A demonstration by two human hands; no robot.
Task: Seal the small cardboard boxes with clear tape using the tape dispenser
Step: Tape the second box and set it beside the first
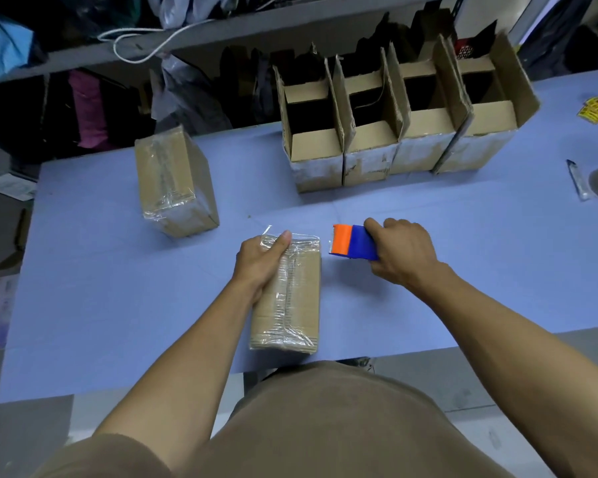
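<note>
My left hand (261, 262) grips the taped cardboard box (287, 294), whose long axis runs away from me on the table (118, 270). My right hand (403, 251) clutches the tape dispenser (353, 242) just beside its far right corner.

Matt brown cardboard on the box (292, 298), glossy wrinkled clear tape (290, 250) along its seam, smooth orange-and-blue plastic on the dispenser (353, 243), matt blue sheet over the table (118, 270).
</note>
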